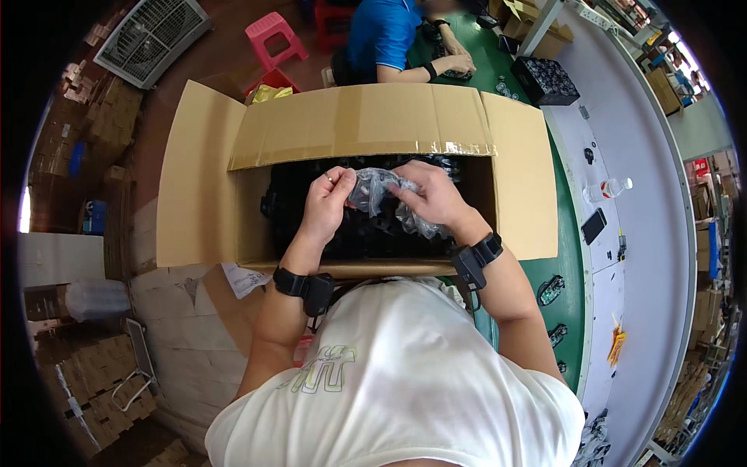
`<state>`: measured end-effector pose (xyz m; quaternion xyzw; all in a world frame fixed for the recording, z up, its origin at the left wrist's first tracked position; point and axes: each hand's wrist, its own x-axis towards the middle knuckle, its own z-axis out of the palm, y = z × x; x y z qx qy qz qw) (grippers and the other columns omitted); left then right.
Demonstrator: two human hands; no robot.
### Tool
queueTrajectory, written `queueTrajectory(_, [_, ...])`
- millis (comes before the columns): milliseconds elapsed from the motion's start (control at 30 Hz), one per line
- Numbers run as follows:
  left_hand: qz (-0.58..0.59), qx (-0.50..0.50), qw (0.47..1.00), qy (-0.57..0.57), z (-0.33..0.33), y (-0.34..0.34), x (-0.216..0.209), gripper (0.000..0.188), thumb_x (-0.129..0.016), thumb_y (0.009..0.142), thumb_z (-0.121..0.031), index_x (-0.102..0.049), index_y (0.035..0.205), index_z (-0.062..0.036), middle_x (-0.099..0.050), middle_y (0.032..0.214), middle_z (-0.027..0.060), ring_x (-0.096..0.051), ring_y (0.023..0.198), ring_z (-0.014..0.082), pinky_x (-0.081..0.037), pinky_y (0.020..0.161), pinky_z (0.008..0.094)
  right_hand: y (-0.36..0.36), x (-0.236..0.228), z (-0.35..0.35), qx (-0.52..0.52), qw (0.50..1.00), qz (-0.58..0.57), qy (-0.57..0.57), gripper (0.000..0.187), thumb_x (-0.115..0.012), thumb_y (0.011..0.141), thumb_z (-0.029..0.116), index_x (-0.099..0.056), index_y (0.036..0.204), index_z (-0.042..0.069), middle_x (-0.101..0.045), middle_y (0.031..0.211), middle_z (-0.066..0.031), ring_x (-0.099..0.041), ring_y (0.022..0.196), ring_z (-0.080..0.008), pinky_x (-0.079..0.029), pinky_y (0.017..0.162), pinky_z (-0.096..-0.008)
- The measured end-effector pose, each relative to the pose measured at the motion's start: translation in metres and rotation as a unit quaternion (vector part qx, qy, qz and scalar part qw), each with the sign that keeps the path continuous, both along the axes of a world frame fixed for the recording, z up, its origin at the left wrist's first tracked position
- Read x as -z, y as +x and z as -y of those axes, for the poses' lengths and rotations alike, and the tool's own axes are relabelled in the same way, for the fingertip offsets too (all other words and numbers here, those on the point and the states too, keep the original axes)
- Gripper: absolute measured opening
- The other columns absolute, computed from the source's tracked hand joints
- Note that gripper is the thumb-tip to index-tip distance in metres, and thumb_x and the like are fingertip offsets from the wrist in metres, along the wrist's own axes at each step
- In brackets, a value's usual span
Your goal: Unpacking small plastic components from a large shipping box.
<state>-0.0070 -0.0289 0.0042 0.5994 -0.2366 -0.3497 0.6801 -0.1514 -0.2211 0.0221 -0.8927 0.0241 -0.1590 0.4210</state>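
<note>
A crumpled clear plastic bag (376,187) is stretched between my two hands, over the opening of a large cardboard box (362,121). My left hand (328,201) pinches the bag's left side between thumb and fingers. On the other side, my right hand (433,194) grips the bag, and part of the plastic hangs below the fingers. Whether something lies inside the bag is hard to make out. Below the hands, dark black items (311,233) fill the box; their kind cannot be told. The box flaps are folded outward.
A green table (564,342) runs along the right, bearing a phone (594,226), a plastic bottle (608,190) and small black parts. Beyond the box, a person in a blue shirt (381,35) works near a black tray (546,81). A pink stool (276,39) stands far left.
</note>
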Motion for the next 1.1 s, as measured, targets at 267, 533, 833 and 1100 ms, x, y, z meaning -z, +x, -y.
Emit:
queueTrajectory(267, [0.239, 0.028, 0.967, 0.087, -0.018, 0.012, -0.011, 0.019, -0.066, 0.099, -0.018, -0.074, 0.097, -0.0002, -0.069, 0.079, 0.0001, -0.062, 0.073, 0.0095, -0.049, 0.066, 0.0251, -0.001, 0.001, 0.009, 0.049, 0.994, -0.018, 0.096, 0.024, -0.073, 0.089, 0.01, -0.07, 0.111, 0.002, -0.072, 0.1, -0.0142, -0.07, 0.089, -0.025, -0.054, 0.082, -0.0333])
queueTrajectory(533, [0.317, 0.042, 0.945, 0.069, -0.016, 0.011, -0.027, 0.014, -0.071, 0.093, -0.012, -0.074, 0.096, 0.0015, -0.071, 0.084, 0.0097, -0.064, 0.071, 0.0141, -0.05, 0.065, 0.0282, 0.0, 0.007, 0.009, 0.027, 0.994, 0.06, 0.087, 0.022, -0.068, 0.096, 0.016, -0.072, 0.111, 0.0, -0.073, 0.101, -0.0138, -0.068, 0.088, -0.0223, -0.053, 0.082, -0.0337])
queueTrajectory(833, [0.516, -0.016, 0.855, 0.048, -0.014, 0.003, -0.043, 0.009, -0.076, 0.085, -0.011, -0.077, 0.092, -0.0048, -0.071, 0.088, 0.0097, -0.068, 0.079, 0.0273, -0.054, 0.07, 0.0343, -0.004, 0.0, 0.005, 0.021, 0.992, 0.111, 0.047, 0.022, -0.063, 0.098, 0.013, -0.074, 0.114, 0.003, -0.07, 0.1, -0.0145, -0.068, 0.086, -0.0226, -0.055, 0.076, -0.0319])
queueTrajectory(1100, [0.533, -0.057, 0.841, 0.078, -0.012, 0.002, -0.038, 0.007, -0.076, 0.085, -0.012, -0.076, 0.089, -0.0057, -0.071, 0.089, 0.0092, -0.068, 0.081, 0.0281, -0.054, 0.071, 0.0358, -0.006, -0.003, 0.0, 0.034, 0.995, 0.096, -0.004, 0.023, -0.065, 0.095, 0.009, -0.074, 0.117, 0.005, -0.069, 0.104, -0.0141, -0.069, 0.089, -0.0264, -0.056, 0.079, -0.0326])
